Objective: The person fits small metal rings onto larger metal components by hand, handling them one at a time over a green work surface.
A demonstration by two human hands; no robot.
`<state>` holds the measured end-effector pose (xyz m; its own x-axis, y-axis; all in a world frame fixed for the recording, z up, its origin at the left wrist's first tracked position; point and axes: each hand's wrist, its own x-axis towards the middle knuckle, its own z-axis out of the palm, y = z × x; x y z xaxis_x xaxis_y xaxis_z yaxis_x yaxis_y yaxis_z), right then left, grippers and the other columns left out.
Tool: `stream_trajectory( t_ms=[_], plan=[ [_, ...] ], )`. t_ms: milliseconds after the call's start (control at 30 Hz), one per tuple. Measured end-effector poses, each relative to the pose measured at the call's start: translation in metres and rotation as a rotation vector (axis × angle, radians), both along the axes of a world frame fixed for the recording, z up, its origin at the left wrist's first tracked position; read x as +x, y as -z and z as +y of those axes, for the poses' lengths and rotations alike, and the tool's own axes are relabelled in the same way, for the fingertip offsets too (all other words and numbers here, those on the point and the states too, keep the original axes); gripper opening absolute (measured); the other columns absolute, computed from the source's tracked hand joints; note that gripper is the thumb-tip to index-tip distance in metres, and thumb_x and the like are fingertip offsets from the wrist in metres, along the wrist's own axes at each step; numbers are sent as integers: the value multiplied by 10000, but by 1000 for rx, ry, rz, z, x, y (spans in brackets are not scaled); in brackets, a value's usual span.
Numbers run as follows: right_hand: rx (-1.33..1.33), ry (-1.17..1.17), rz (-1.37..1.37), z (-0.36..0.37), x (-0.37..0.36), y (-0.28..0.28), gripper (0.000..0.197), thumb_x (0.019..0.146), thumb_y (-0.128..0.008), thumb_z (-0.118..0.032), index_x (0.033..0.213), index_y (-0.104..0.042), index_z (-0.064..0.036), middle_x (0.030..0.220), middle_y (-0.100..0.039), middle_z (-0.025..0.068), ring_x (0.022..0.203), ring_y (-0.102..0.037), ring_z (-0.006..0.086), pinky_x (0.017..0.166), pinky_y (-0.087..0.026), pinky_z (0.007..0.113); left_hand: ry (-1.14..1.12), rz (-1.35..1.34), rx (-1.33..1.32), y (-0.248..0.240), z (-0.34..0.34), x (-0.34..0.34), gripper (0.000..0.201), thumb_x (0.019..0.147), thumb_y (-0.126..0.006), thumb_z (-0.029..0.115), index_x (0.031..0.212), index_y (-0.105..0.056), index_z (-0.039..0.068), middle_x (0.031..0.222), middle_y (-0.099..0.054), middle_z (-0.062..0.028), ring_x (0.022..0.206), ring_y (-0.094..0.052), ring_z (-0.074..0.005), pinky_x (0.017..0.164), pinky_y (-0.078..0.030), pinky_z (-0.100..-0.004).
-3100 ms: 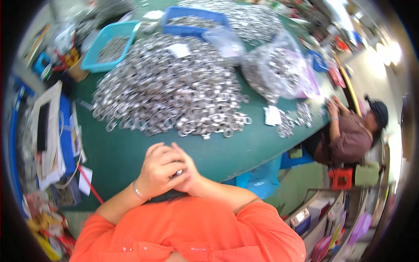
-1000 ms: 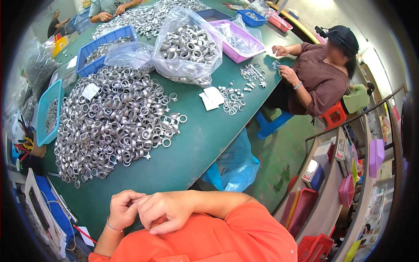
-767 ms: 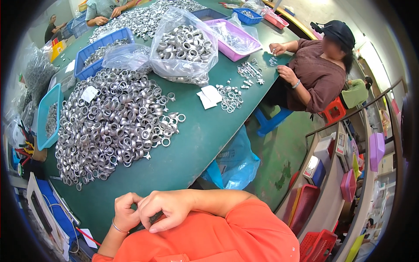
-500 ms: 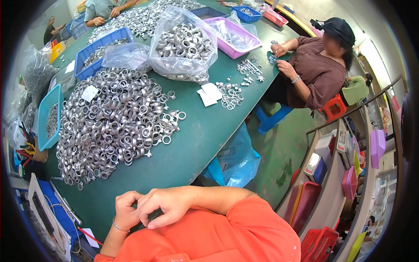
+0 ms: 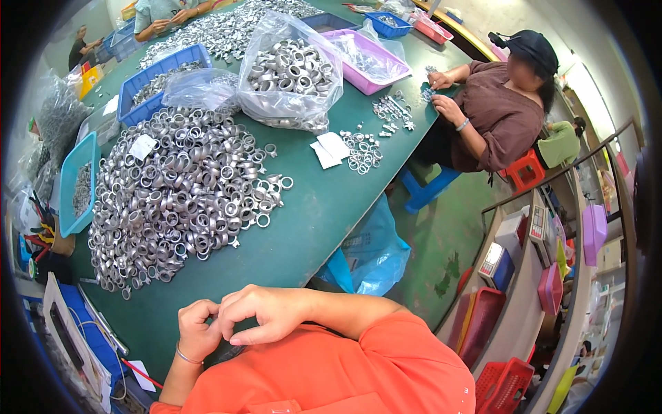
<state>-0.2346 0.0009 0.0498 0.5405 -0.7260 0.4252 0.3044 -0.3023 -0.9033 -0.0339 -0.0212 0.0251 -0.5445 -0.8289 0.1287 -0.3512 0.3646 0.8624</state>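
My left hand (image 5: pixel 198 330) and my right hand (image 5: pixel 261 314) meet just over the near edge of the green table, close to my orange shirt. Both have their fingers curled in and pressed together at the tips. Whatever lies between the fingertips is hidden or too small to make out. A large heap of grey metal rings (image 5: pixel 183 200), many with small lugs, lies on the table (image 5: pixel 296 238) beyond my hands. A white paper slip (image 5: pixel 142 147) rests on top of the heap.
Behind the heap stand a blue basket (image 5: pixel 125 103), a clear bag of rings (image 5: pixel 293 114) and a purple tray (image 5: pixel 372 84). A turquoise tray (image 5: pixel 66 200) sits at left. A co-worker (image 5: pixel 500 114) handles small parts at right. A blue bag (image 5: pixel 379 255) hangs beside the table edge.
Both my hands have risen slightly away from my shirt, and the right wrist is lifted a little. The fingertips stay together. The co-worker's hands have shifted slightly.
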Motion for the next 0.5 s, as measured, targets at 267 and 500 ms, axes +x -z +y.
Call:
stream_trajectory(
  t_ms=[267,500],
  plan=[
    [-14,-13,25,0,0,-2,130,747,-637,-94,833,-608,0,760,-612,107,714,-581,238,631,-473,331,114,-38,-172,-10,-4,-18,101,621,-689,44,669,-601,33,559,-531,-78,496,-516,-222,477,-410,-286],
    [134,-79,151,1,5,7,128,765,-639,-91,852,-611,-1,770,-616,92,725,-581,191,645,-476,301,259,-138,-77,-9,-9,-9,217,624,-682,50,839,-648,47,722,-607,-115,564,-530,-265,535,-445,-313]
  ],
)
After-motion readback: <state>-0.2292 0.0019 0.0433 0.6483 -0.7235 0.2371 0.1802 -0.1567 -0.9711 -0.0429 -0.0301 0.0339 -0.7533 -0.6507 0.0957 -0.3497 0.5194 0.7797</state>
